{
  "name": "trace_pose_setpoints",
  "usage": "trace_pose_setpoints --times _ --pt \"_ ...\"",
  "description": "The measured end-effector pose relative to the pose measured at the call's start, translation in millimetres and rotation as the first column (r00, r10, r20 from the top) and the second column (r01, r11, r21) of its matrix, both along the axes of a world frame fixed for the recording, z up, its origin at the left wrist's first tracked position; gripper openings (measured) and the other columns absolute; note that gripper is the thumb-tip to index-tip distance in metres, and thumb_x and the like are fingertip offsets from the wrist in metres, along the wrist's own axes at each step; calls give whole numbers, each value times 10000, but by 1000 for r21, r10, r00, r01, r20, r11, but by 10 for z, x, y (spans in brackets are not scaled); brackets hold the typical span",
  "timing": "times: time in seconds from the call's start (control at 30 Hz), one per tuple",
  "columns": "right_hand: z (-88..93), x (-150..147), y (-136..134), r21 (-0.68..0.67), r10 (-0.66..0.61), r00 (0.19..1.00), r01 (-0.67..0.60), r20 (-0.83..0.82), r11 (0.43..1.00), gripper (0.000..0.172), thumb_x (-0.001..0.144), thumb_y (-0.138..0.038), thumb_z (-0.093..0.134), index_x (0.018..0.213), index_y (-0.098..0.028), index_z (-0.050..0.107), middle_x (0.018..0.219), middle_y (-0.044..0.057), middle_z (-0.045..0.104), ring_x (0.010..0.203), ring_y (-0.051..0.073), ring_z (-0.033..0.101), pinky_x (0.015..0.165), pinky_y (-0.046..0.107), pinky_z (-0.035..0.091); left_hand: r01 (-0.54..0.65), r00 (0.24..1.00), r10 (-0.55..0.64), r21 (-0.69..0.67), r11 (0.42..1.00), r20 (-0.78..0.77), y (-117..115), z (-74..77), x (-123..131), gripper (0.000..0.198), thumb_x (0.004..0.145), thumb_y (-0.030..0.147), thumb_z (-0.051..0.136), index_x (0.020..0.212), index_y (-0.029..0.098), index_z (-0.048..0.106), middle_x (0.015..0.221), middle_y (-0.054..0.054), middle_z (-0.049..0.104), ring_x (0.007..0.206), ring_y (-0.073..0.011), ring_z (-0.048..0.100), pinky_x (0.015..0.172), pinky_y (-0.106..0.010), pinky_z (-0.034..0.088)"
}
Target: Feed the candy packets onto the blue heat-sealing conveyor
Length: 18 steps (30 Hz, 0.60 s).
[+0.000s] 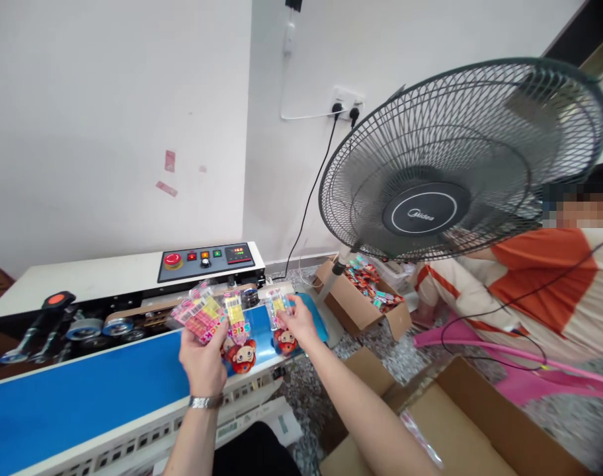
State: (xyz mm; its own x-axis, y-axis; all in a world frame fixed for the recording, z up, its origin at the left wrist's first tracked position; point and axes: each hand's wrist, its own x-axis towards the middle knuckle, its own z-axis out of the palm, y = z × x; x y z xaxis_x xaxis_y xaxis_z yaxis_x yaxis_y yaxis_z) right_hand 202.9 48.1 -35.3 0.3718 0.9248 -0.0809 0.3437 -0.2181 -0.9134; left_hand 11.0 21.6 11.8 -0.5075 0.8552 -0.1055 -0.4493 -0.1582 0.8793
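A fanned bunch of pink and yellow printed packets (200, 314) is gripped in my left hand (205, 360), a metal watch band at its wrist. My right hand (299, 324) pinches one clear packet (278, 305) by its upper part, over the right end of the blue conveyor belt (108, 390). Between the two hands another packet (238, 337) with a cartoon character lies on the belt, its upper edge near the band sealing machine (212, 261). My fingers partly cover the packets.
A large floor fan (425, 205) stands at the right. Below it is a cardboard box (363, 297) full of colourful packets. An open cardboard box (484, 423) is at my right, near a pink plastic stool (524, 377). Another person (539, 284) sits at the far right.
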Motion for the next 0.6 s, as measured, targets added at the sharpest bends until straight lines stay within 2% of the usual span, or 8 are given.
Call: trace_pose_setpoints --times 0.1,0.2,0.27,0.37,0.47,0.53,0.6 --pt "-37 -128 162 -5 -26 993 27 119 1000 429 671 -295 620 1081 -213 522 676 -33 588 607 160 589 581 283 464 23 1000 -24 -18 1000 -16 -7 -1 1 473 535 201 812 961 181 606 949 -27 691 816 -167 654 784 -319 525" --pt "36 -252 203 -2 60 983 -61 175 998 487 654 -278 653 1118 -201 530 742 3 625 679 182 601 664 316 477 59 998 -60 -29 998 -29 -16 -27 33 481 541 215 810 974 182 603 961 -42 692 828 -184 657 781 -336 530" --pt "125 -325 144 78 110 979 -124 172 989 482 670 -309 654 1126 -208 537 886 47 648 779 198 607 724 337 481 100 995 -100 -33 994 -20 -22 -49 57 498 550 228 808 997 186 593 983 -54 688 841 -192 657 784 -345 530" --pt "274 -446 -47 195 215 974 -198 -70 961 352 795 -435 514 1076 -228 553 1010 66 640 867 197 604 685 317 501 159 987 -160 -28 987 -23 -37 -75 95 508 571 248 799 1025 189 579 1013 -66 679 859 -194 654 794 -342 524" --pt "382 -555 -230 240 357 905 -303 -232 922 275 789 -450 536 916 -210 574 860 30 651 800 173 604 643 278 499 187 982 -187 -11 982 -41 -56 -83 132 493 582 254 792 1021 194 578 1008 -54 679 852 -184 651 794 -322 517" --pt "403 -559 -270 278 350 904 -281 -244 919 238 752 -417 597 845 -201 558 803 6 637 749 153 594 657 267 493 200 979 -200 -5 980 -34 -66 -76 145 482 591 253 786 1023 198 578 995 -43 680 844 -173 648 790 -307 512" --pt "373 -467 -227 289 269 913 -180 -306 940 243 763 -414 579 872 -203 534 793 0 634 701 143 591 627 263 489 204 979 -204 3 979 -7 -69 -62 138 483 606 246 777 1041 204 572 1005 -38 674 851 -163 645 799 -299 507"
